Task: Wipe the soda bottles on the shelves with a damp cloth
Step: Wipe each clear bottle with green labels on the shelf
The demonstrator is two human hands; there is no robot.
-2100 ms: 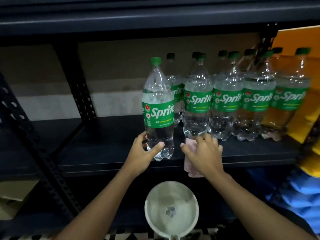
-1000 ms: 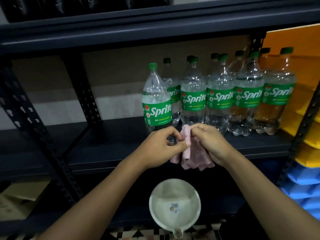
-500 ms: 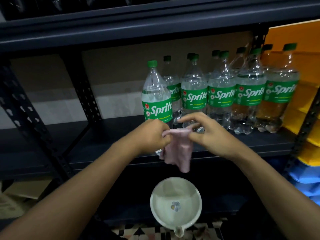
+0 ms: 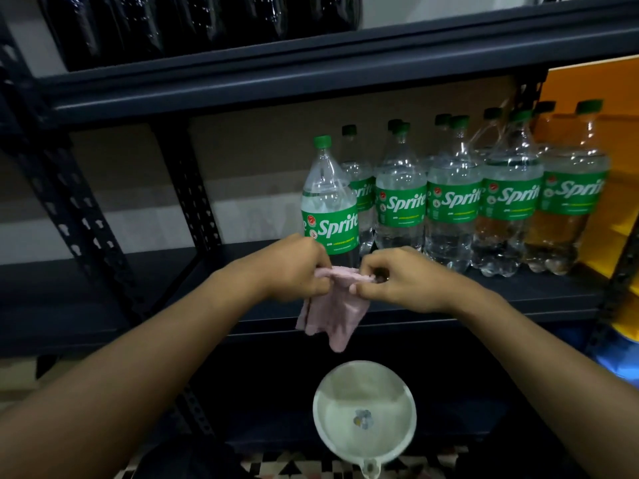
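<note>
— Where is the cloth?

— The small pink fabric cloth point(image 4: 328, 312) is held up in front of the edge of the dark metal middle shelf point(image 4: 166, 295). The left hand point(image 4: 297, 267) pinches one end of its top edge with curled fingers. The right hand point(image 4: 401, 281) pinches the other end between thumb and forefinger. The rest hangs loose.

— And the bottles?

— Just behind the hands stands a clear plastic soda bottle with a green cap point(image 4: 328, 195). Its green label reads "Sprite" in white, and the hands hide its base. To its right, further back, stands a row of matching Sprite bottles point(image 4: 453, 202), two deep. The yellow print under the name is too small to read.

— What else is around?

— Below the cloth sits a pale round jug with a pouring lip point(image 4: 363, 385), with a small flower mark on its bottom. Yellow plastic bins point(image 4: 587, 84) stand right of the bottles, with a blue bin point(image 4: 619, 357) lower down. Dark glossy bottles point(image 4: 173, 22) line the shelf above.

— The room?

— Black perforated uprights point(image 4: 186, 188), a pale wall point(image 4: 121, 209) behind them and patterned floor tiles point(image 4: 276, 468).
</note>
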